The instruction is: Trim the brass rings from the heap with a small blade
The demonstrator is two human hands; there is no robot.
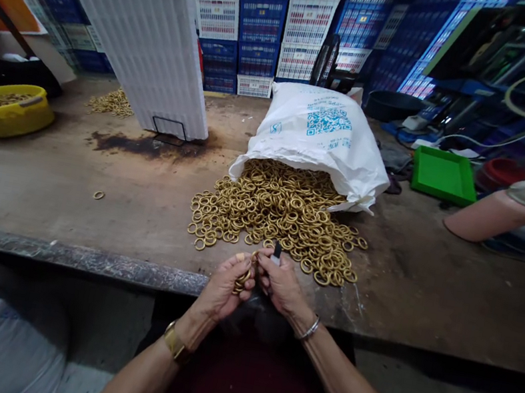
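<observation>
Several brass-coloured rings (241,282) are held in the curled fingers of my left hand (225,283), which has a wristwatch on its wrist. My right hand (283,284) is closed on a small tool (277,253) with a black tip and a pale body. The fingertips of both hands meet at one ring (254,257) just above the table's front edge. Beyond them a large heap of rings (279,216) spills from the mouth of a white sack (317,132) lying on the table (149,204).
A single ring (99,195) lies to the left. Farther left are a yellow basin (6,119) of rings, a small ring pile (112,103) and a tall white panel (140,26). A green tray (445,176) and pink bottle (498,210) stand right. Stacked crates (260,20) rise behind.
</observation>
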